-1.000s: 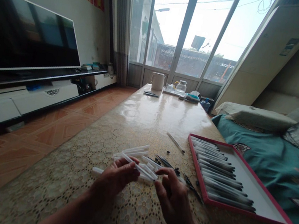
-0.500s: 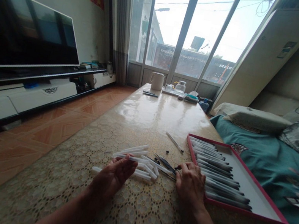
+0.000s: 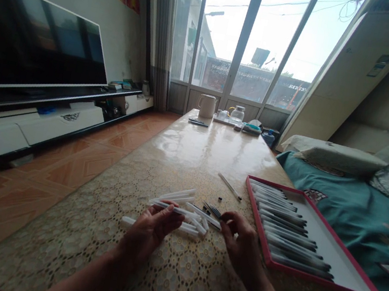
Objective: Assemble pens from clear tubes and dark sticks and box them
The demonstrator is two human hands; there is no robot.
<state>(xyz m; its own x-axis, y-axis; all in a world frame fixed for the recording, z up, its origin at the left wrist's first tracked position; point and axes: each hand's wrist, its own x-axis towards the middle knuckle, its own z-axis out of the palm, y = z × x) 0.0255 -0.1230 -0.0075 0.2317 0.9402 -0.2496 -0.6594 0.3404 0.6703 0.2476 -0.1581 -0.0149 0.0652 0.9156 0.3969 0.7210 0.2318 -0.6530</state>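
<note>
Standing at the long patterned surface (image 3: 186,274), one person works with two bare hands. Left hand (image 3: 151,228): thumb and fingers closed on a slim white tube (image 3: 160,204), just over a loose cluster of similar clear-white tubes (image 3: 185,227) lying on the surface at several angles. Right hand (image 3: 243,242): a narrow grip, thumb and forefinger drawn nearly together beside a bunch of thin dark refills (image 3: 213,209); cannot tell from here what, if anything, sits between the fingertips. One small black cap (image 3: 220,199) lies beyond the refills, and farther out a single pen (image 3: 229,187) rests slantwise, its dark end toward the tray. To the right, near that hand, a pink-rimmed tray (image 3: 306,278) bears a row of dark-tipped pens (image 3: 289,227) along its left side. Far end of the surface: a pale pitcher (image 3: 207,106) and a glass jug (image 3: 237,114), well apart from the work.
</note>
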